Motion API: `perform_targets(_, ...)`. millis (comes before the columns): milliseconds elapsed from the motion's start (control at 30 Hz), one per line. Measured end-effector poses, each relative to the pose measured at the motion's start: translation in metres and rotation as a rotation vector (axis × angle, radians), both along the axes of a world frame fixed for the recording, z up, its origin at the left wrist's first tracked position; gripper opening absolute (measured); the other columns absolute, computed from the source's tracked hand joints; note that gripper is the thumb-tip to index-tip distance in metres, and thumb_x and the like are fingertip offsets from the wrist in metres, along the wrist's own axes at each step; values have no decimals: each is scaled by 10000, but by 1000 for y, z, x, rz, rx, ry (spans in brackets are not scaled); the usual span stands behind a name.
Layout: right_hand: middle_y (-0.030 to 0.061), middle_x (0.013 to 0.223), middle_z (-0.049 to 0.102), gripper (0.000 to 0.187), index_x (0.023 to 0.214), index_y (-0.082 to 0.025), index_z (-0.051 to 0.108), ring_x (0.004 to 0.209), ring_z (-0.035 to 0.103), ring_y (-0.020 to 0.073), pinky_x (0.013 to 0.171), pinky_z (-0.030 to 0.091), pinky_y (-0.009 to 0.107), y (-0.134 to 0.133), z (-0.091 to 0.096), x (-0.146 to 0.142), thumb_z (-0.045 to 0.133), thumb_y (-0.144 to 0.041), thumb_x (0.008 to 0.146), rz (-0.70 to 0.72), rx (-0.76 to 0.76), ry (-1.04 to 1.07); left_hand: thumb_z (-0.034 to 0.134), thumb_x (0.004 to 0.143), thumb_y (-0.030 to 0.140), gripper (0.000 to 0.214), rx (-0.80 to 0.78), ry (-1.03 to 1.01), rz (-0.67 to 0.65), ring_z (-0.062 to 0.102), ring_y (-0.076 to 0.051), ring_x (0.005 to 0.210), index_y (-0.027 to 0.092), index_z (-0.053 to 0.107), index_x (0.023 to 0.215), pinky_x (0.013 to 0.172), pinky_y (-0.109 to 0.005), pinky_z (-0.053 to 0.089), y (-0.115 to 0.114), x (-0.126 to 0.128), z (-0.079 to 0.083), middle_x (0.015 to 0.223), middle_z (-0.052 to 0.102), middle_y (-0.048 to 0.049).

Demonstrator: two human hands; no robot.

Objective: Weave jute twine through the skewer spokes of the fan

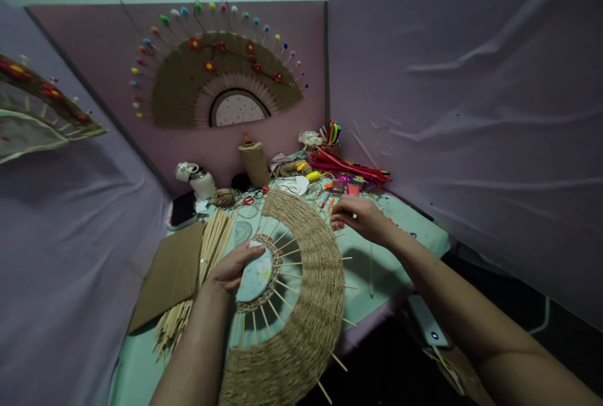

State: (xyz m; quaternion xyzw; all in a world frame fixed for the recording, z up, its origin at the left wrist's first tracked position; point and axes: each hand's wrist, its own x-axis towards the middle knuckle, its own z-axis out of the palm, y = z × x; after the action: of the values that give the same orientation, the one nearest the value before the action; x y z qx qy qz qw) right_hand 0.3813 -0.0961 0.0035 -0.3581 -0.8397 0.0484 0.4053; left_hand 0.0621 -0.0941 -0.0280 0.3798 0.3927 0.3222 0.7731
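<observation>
A half-round fan of woven jute (311,286) on wooden sticks lies on the pale green table (377,280). My left hand (233,268) rests flat on its pale round centre piece (257,277), fingers stretched out. My right hand (360,216) is at the fan's far right edge, fingers pinched together on something I cannot make out, possibly the jute cord.
A bundle of wooden sticks (202,274) and a brown cardboard sheet (169,274) lie left of the fan. At the back stand a jute spool (254,164), a twine ball (225,197), a white jar (200,181) and red pipe cleaners (348,167). A finished fan (221,76) hangs on the wall.
</observation>
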Motion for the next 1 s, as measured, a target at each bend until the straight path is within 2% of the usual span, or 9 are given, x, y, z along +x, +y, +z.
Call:
perform_targets(100,32,733,592,176,775,-165,593,672,529,118,625,421,244,3,5,0,519,-284,882,29,-13,14,722,650,188,220,-2,-12,22,643,-178,572,110,582,800,561,-268,530,-1,1,2,673,663,-82)
perform_targets(200,10,697,565,179,761,-168,569,597,488,101,555,396,229,2,8,-1,575,-327,842,-8,-91,65,727,646,190,239,11,-7,28,647,-181,585,113,577,814,559,-261,525,-2,1,3,680,663,-77)
perform_targets(333,-29,612,511,203,726,-170,539,522,454,84,483,366,209,3,12,-4,611,-345,800,-9,-337,149,725,656,206,270,33,11,2,654,-192,614,107,577,859,573,-273,526,-1,-1,1,739,682,-106)
perform_targets(533,-14,651,563,253,733,-143,578,578,506,88,542,412,219,26,16,4,651,-384,740,182,-663,163,729,659,216,292,43,-12,-46,657,-192,643,100,571,875,602,-279,525,-2,-1,-3,742,681,-95)
perform_targets(700,-17,657,571,302,759,-142,570,553,541,86,548,455,235,41,0,8,682,-416,697,269,-924,253,717,677,219,259,56,-37,-57,655,-189,645,101,578,861,616,-281,522,-1,0,-4,720,670,-82)
perform_targets(767,-21,623,556,303,748,-144,561,527,542,84,519,448,226,42,-9,7,680,-418,700,231,-961,311,723,670,221,255,48,-31,-44,646,-177,615,103,577,843,593,-266,516,0,0,-5,683,659,-66)
perform_targets(867,-21,618,541,287,734,-143,563,513,527,74,488,431,207,41,-21,3,672,-407,708,185,-936,360,730,661,221,255,43,-24,-41,646,-178,609,102,575,824,577,-258,511,0,0,-6,664,653,-63)
perform_targets(1000,-12,695,551,255,777,-158,585,533,500,70,480,448,212,42,-29,-2,657,-394,715,155,-890,412,718,676,222,249,43,-48,-52,664,-201,671,92,586,843,623,-283,526,0,1,-6,740,681,-102)
